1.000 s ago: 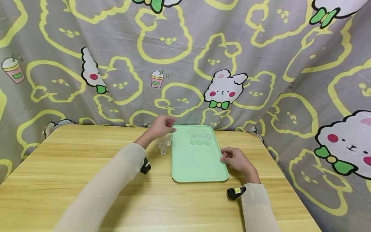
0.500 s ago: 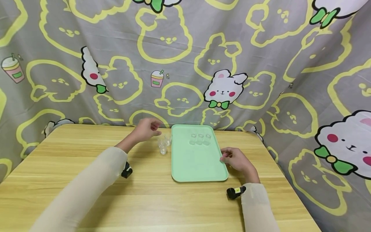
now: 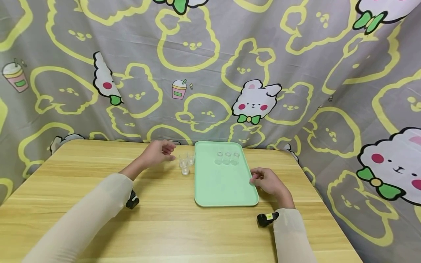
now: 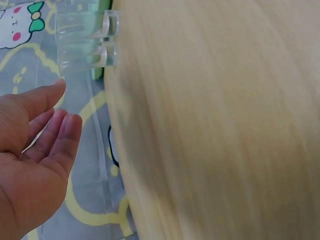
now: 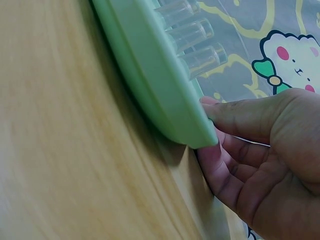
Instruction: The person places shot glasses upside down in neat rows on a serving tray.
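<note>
A light green tray (image 3: 225, 190) lies on the table, with three clear shot glasses (image 3: 227, 158) in a row across its far half. My right hand (image 3: 269, 181) pinches the tray's right rim; the right wrist view shows the thumb (image 5: 240, 117) over the edge and the fingers beneath. Just left of the tray stands a cluster of clear shot glasses (image 3: 185, 168), partly overlapping one another. My left hand (image 3: 156, 153) hovers to the left of that cluster, holding nothing, fingers loosely bent. In the left wrist view a gap shows between its fingertips and the nearest glass (image 4: 85, 57).
The wooden table (image 3: 184, 233) ends at the back against a grey patterned curtain (image 3: 204, 54), which also hangs along the right side. A black camera (image 3: 132, 200) sits at the left wrist, and another camera (image 3: 265, 219) at the right.
The left hand has drawn back from over the tray's far left corner, moving left and then toward me past the glass cluster. The right hand and the tray stay in place.
</note>
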A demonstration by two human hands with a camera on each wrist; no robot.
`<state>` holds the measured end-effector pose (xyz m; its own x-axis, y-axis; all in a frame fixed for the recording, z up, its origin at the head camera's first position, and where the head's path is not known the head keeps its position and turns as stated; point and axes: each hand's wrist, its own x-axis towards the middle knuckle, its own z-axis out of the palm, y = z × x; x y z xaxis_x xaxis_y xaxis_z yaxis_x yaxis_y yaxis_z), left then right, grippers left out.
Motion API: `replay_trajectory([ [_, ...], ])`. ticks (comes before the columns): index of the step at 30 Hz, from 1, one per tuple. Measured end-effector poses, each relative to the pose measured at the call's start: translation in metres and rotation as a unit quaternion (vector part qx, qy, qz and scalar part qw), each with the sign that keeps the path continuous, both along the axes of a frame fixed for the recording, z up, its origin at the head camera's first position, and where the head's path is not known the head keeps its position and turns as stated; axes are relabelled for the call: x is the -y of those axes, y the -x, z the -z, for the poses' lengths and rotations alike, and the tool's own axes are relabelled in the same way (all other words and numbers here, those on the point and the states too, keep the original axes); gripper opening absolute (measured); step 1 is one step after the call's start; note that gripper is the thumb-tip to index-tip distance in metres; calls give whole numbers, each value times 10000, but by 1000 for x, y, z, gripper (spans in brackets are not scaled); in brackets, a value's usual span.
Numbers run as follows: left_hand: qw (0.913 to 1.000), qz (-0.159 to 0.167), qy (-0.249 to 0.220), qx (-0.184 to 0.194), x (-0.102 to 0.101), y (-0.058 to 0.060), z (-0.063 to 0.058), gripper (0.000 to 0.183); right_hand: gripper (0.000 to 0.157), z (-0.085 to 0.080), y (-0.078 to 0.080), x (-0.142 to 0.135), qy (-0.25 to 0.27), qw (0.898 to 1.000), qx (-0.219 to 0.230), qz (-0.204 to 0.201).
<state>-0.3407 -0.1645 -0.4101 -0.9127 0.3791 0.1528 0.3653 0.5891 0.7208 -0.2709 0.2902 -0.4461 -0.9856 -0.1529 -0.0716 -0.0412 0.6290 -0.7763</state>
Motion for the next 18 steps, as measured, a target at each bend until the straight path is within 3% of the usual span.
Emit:
replay_trajectory([
  [18,9988,258,-192,370,-13,5,13,41,38,1,0,-1,30,10000,43,7],
])
